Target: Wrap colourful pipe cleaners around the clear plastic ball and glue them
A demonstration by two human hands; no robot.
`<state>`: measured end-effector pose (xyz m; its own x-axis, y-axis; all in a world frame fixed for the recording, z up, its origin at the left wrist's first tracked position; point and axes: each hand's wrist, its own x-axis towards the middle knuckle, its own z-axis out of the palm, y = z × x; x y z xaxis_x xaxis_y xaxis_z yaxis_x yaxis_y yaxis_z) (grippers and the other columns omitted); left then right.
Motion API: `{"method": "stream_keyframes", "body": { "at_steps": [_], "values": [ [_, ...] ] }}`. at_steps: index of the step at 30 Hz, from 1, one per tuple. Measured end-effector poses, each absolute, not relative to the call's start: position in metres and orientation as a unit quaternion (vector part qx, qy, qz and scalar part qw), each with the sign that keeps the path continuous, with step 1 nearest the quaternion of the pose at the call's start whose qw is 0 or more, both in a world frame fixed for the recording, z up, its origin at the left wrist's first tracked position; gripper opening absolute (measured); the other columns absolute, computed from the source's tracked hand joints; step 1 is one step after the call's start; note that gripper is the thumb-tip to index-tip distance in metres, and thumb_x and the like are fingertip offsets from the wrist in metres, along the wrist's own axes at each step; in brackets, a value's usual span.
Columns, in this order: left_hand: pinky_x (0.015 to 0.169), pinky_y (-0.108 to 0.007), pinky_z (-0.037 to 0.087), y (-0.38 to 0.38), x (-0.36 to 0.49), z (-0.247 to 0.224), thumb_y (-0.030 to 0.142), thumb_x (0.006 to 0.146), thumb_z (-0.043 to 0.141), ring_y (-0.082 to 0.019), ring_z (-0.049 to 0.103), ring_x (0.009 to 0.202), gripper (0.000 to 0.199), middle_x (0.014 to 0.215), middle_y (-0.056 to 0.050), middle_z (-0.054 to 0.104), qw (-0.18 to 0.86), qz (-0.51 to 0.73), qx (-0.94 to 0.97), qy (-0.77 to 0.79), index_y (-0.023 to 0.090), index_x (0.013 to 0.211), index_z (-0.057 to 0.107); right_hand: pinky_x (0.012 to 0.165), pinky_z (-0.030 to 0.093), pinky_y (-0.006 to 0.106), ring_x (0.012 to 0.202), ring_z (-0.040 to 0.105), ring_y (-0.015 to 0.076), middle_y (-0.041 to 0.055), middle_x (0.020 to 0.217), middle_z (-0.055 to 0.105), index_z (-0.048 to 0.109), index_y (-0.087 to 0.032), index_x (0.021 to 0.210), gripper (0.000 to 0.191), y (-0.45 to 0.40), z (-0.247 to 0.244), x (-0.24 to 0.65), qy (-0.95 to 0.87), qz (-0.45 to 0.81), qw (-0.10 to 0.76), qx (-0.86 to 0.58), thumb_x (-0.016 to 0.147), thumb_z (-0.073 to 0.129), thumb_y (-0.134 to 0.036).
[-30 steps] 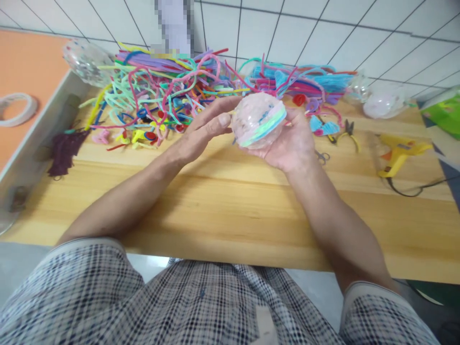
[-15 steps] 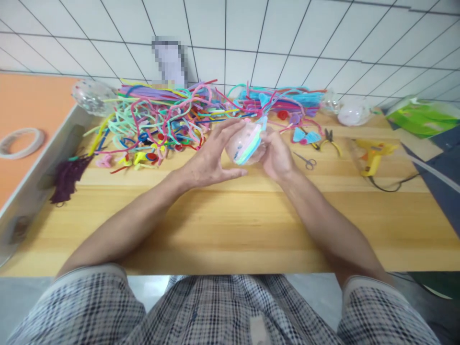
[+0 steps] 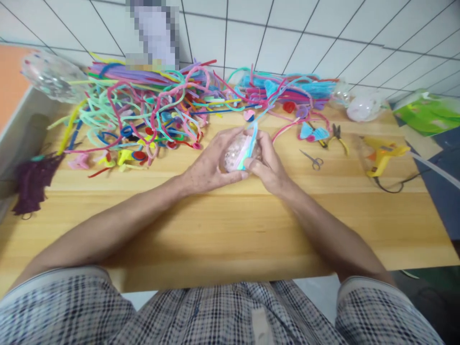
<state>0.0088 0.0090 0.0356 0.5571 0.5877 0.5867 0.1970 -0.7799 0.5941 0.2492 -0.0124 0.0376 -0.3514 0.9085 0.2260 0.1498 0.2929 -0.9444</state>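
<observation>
Between my two hands, above the wooden tabletop, is a clear round ball (image 3: pixel 233 156) with glittery specks inside. A pastel striped ribbon (image 3: pixel 247 149) in pink, blue and green runs across its front, its upper end sticking up. My left hand (image 3: pixel 212 163) curves around the ball's left side, thumb underneath. On the right, my right hand (image 3: pixel 268 163) closes on the ball, with its thumb pressing the ribbon's lower end. The fingertips behind the ball are hidden.
Tangled pipe cleaners (image 3: pixel 143 105) cover the back left; blue bundles (image 3: pixel 305 88) lie back right. Small scissors (image 3: pixel 313 160), yellow-handled pliers (image 3: pixel 338 139) and a yellow glue gun (image 3: pixel 386 155) with a cord lie right. A purple tassel (image 3: pixel 36 184) is at left, clear balls (image 3: pixel 362 106) at the back.
The ball has turned and sits slightly lower. My right thumb has come round to the front onto the ribbon. The camera view has shifted, and my left hand stays around the ball.
</observation>
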Motion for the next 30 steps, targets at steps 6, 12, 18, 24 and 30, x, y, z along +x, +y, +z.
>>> {"method": "stream_keyframes", "body": {
  "at_steps": [6, 12, 18, 24, 30],
  "values": [
    [0.134, -0.062, 0.053, 0.006, 0.015, 0.018, 0.070, 0.107, 0.077, -0.040, 0.065, 0.155, 0.084, 0.164, -0.019, 0.067, 0.240, 0.451, 0.827, 0.233, 0.029, 0.175, 0.048, 0.131, 0.056, 0.063, 0.143, 0.067, 0.0374, 0.0071, 0.150, 0.070, 0.060, -0.037, 0.150, 0.073, -0.014, 0.033, 0.252, -0.688, 0.450, 0.410, -0.395, 0.089, 0.088, -0.068],
    [0.134, -0.063, 0.055, 0.005, 0.020, 0.009, 0.075, 0.101, 0.083, -0.041, 0.062, 0.157, 0.093, 0.168, -0.018, 0.059, 0.288, 0.459, 0.800, 0.259, 0.031, 0.172, 0.041, 0.138, 0.051, 0.062, 0.163, 0.058, 0.0380, 0.0053, 0.161, 0.071, 0.066, -0.037, 0.143, 0.081, -0.008, 0.044, 0.250, -0.653, 0.486, 0.431, -0.390, 0.077, 0.099, -0.071],
    [0.124, -0.065, 0.062, 0.006, 0.019, 0.003, 0.072, 0.101, 0.086, -0.038, 0.066, 0.148, 0.087, 0.158, -0.017, 0.060, 0.299, 0.460, 0.792, 0.266, 0.030, 0.164, 0.043, 0.140, 0.049, 0.056, 0.172, 0.050, 0.0365, 0.0022, 0.173, 0.064, 0.079, -0.033, 0.103, 0.046, -0.008, 0.055, 0.250, -0.635, 0.521, 0.438, -0.364, 0.076, 0.103, -0.062],
    [0.116, -0.063, 0.067, 0.005, 0.021, 0.004, 0.068, 0.102, 0.086, -0.036, 0.068, 0.140, 0.081, 0.154, -0.014, 0.060, 0.318, 0.466, 0.782, 0.264, 0.038, 0.163, 0.043, 0.140, 0.046, 0.058, 0.165, 0.056, 0.0352, 0.0030, 0.144, 0.079, 0.080, -0.033, 0.092, 0.036, -0.007, 0.054, 0.254, -0.635, 0.507, 0.456, -0.363, 0.084, 0.099, -0.063],
    [0.120, -0.067, 0.064, 0.009, 0.017, 0.002, 0.075, 0.095, 0.091, -0.039, 0.066, 0.143, 0.091, 0.158, -0.014, 0.059, 0.323, 0.455, 0.785, 0.268, 0.038, 0.164, 0.043, 0.144, 0.040, 0.065, 0.158, 0.063, 0.0356, 0.0010, 0.149, 0.078, 0.080, -0.034, 0.092, 0.030, -0.009, 0.067, 0.260, -0.691, 0.434, 0.439, -0.376, 0.094, 0.091, -0.061]
  ]
}}
